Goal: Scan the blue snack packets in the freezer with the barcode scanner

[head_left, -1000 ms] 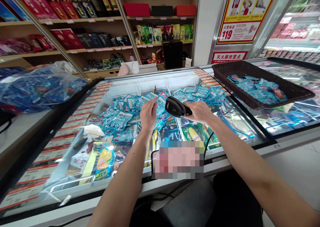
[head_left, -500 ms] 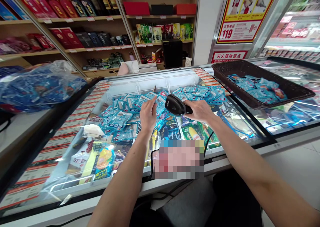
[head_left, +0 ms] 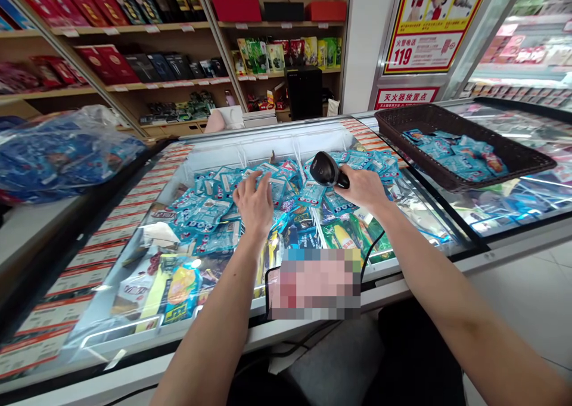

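Right hand [head_left: 364,188] is gripping the black scanner [head_left: 325,169] from behind, probably for easy aiming | left hand [head_left: 254,203] is hanging open, maybe touching blue packets [head_left: 206,213] | packets are lying piled inside the freezer [head_left: 214,152]

Mid-frame, someone's right hand [head_left: 365,188] grips a black scanner [head_left: 325,169], while the left hand [head_left: 255,204], half splayed, is over loose blue packets [head_left: 206,214]; a brown basket [head_left: 526,155] sits upper right.
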Demonstrator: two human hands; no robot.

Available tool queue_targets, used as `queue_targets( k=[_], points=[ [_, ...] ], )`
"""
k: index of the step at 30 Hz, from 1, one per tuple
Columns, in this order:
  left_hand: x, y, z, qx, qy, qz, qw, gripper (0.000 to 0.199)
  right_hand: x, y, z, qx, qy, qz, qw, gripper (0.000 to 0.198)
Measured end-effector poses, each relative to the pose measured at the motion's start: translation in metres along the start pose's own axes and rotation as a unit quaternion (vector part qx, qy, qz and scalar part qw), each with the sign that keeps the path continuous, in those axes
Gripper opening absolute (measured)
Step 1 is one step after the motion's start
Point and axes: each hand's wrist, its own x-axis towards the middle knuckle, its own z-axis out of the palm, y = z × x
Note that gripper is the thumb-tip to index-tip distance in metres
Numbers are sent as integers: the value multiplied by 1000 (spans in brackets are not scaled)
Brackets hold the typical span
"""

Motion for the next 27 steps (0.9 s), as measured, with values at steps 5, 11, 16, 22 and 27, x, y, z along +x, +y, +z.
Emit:
queue_targets(
  k=[5, 11, 16, 22, 27],
  points=[
    [1, 14, 1, -67, -147, 221, 962, 35, 0, -1, -1, 4, -18, 0, 1000, 39],
    [1, 16, 4, -88, -204, 235, 946, 33, 0, -1, 2, 4, -11, -9, 1000, 38],
    [0, 19, 4, -68, -188, 188, 962, 37, 1, -1, 2, 4, -7, -15, 1000, 40],
    [-1, 19, 9, -34, -163, 166, 972, 51, 0, -3, -1, 6, -9, -23, 1000, 36],
    [-1, 15, 11, -36, -169, 171, 970, 63, 0, -3, -2, 8, -11, -21, 1000, 34]
  ],
)
